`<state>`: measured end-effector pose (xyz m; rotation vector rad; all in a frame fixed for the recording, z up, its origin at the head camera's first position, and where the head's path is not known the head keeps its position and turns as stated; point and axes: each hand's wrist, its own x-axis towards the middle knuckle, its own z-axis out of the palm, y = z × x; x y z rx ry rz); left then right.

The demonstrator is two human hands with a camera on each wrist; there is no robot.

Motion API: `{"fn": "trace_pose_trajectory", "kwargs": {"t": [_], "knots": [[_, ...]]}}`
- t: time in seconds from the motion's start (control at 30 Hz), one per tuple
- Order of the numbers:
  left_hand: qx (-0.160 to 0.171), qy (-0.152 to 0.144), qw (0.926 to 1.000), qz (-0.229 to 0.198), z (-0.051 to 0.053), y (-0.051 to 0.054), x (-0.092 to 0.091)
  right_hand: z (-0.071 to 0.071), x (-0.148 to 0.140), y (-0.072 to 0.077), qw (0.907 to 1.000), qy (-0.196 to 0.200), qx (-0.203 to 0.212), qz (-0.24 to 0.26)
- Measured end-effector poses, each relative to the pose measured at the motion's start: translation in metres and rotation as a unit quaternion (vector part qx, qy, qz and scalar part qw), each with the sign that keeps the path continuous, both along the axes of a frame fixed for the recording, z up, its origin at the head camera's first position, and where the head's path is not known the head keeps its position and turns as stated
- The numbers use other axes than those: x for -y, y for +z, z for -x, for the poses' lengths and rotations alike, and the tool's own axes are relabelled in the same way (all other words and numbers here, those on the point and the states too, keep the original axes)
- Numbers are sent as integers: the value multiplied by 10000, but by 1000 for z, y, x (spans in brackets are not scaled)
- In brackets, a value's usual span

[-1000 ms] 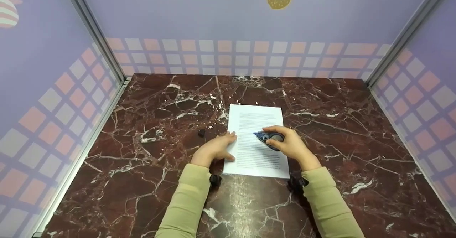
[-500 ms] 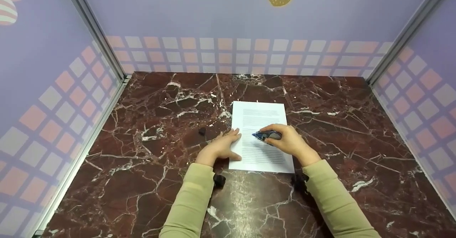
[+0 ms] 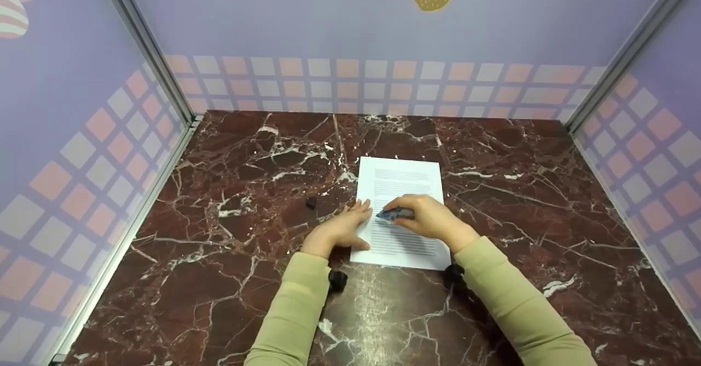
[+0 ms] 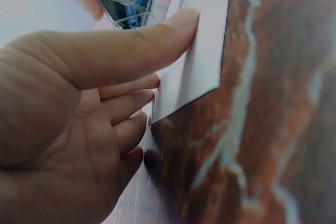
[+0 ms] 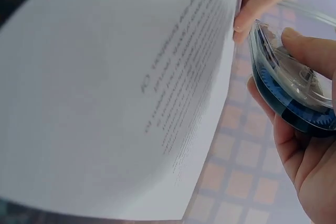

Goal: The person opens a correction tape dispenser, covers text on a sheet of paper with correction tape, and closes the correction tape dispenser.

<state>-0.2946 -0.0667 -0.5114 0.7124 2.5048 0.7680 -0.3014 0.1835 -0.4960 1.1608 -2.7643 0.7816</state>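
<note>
A white sheet of printed paper [image 3: 405, 251] lies on the marble table. My left hand [image 3: 342, 229] rests along its left edge, fingers fairly straight; in the left wrist view the thumb [image 4: 157, 35] touches the sheet near its corner. My right hand [image 3: 432, 218] pinches a blue, clear-cased correction tape [image 3: 395, 214] between thumb and fingers. Its tip points left and sits over the text lines near my left fingertips. From the head view I cannot tell whether the tip touches the paper. The right wrist view shows the correction tape's [image 5: 299, 87] round body and toothed wheel.
A small black object [image 3: 311, 202] lies on the table left of the paper. The dark red, white-veined table [image 3: 230, 278] is bounded by purple panels with pink and white squares [image 3: 348, 86]. White specks are scattered beyond the paper's upper left.
My right hand has moved the correction tape left across the text, toward my left fingers. The paper and left hand shifted slightly right in view, then stayed nearly still.
</note>
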Motion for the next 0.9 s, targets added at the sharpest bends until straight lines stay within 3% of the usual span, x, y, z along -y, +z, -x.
{"fn": "trace_pose_trajectory", "kwargs": {"t": [0.27,0.9], "knots": [[102,22,9998,-155,3,-4,0,3,7,0,9997,210,-67,-122],[229,-24,9997,-120,4,-4,0,7,15,-1,9974,240,-242,-639]]}}
